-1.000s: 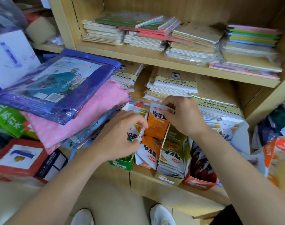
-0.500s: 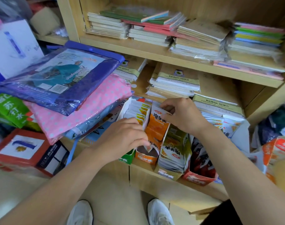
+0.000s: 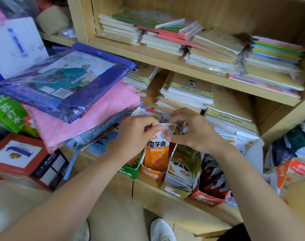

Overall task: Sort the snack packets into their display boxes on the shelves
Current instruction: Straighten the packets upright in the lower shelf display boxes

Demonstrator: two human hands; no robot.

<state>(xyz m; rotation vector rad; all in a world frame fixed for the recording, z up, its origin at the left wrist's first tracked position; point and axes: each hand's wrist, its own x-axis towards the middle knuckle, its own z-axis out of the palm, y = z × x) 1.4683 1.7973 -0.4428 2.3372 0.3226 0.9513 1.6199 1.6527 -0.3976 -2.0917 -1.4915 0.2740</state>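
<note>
Orange packet (image 3: 157, 152), glossy film with a white sealed strip along its top, is the item under handling.

Head view (sole view supplied):

1. Location. The orange packet stands upright in the orange display box (image 3: 150, 173) on the lower shelf (image 3: 181, 206). Its lower part is inside the box and its upper part stands proud of the front wall. A green box (image 3: 129, 170) touches this box on the left and a tan box (image 3: 176, 192) on the right, with a red box (image 3: 209, 200) beyond. All hold packets.

2. Hands. Both are close together over the box. The left hand (image 3: 136, 134) has its fingers curled and pinches the left end of the top strip. The right hand (image 3: 191, 131) pinches the same strip from the other side. Whether it also holds further packets behind is blurred and cannot be told.

3. Handling, assessed. The packet is judged light, thin and pliable, with a slick surface. The sealed top strip is the stiffest part and the proper place to grip, one pinch at each corner. Pressing down from the top alone risks buckling the film, so the packet is better guided between the box walls. The cardboard box looks light and may shift or tip under a careless push.

4. Surroundings. A purple garment pack (image 3: 61, 80) and a pink dotted pack (image 3: 89, 117) overhang from the left. Notebook stacks (image 3: 188, 94) lie behind the boxes.
</note>
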